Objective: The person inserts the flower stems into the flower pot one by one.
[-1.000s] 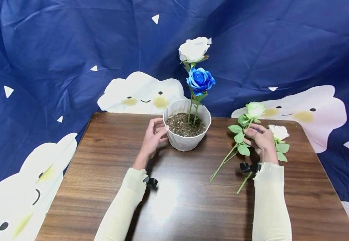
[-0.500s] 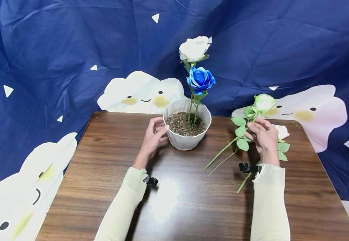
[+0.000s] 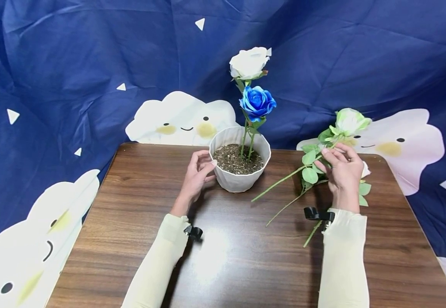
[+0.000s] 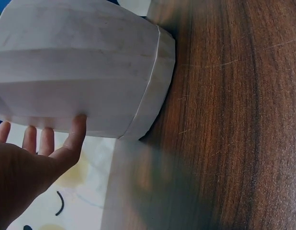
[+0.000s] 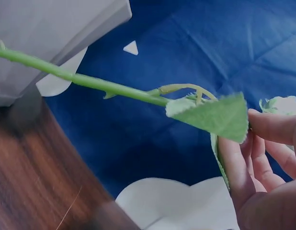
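A white faceted flowerpot (image 3: 235, 183) with soil stands near the table's far edge. A white rose (image 3: 249, 64) and a blue rose (image 3: 257, 103) rise from its soil. My left hand (image 3: 196, 175) touches the pot's left side, thumb near the rim; in the left wrist view the fingertips rest on its wall (image 4: 90, 67). Right of the pot, my right hand (image 3: 344, 169) pinches a green-edged white rose (image 3: 350, 122) just below the bloom. Its stem (image 5: 114, 89) slants down left toward the pot, and a leaf (image 5: 215, 115) covers part of the fingertips in the right wrist view.
Under and beside my right hand more roses lie on the wooden table (image 3: 130, 239); one shows a bare stem (image 3: 284, 209), another a pale bloom (image 3: 366, 170) partly hidden by the hand. A blue cloth (image 3: 92, 64) with printed clouds hangs behind the table.
My right hand has raised the green-edged rose up and to the right; its stem has parted from another lying stem and swung toward the pot. The left hand stays at the pot.
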Demonstrator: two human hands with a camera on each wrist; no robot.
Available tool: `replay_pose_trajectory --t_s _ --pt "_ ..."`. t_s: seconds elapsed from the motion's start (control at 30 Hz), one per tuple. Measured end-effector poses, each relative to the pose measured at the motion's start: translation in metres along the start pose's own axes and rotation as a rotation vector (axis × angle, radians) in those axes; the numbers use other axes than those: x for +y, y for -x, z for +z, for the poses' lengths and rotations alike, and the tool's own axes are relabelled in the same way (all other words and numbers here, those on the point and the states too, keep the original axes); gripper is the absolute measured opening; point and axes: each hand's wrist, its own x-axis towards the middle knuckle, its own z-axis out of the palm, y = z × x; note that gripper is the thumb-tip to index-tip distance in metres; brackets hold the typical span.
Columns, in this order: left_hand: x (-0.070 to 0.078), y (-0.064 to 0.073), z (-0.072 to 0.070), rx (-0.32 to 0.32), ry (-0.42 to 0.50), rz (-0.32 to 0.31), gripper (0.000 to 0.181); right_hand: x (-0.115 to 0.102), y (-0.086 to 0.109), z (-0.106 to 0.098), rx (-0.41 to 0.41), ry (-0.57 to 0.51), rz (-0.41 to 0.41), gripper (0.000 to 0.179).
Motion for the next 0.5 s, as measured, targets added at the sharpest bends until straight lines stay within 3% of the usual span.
replay_pose_trajectory --t_s 0.5 --pt "0.000 0.000 -0.001 -0.001 -0.004 -0.001 0.043 -0.012 0.008 0.019 0.015 -0.031 -0.106 0.033"
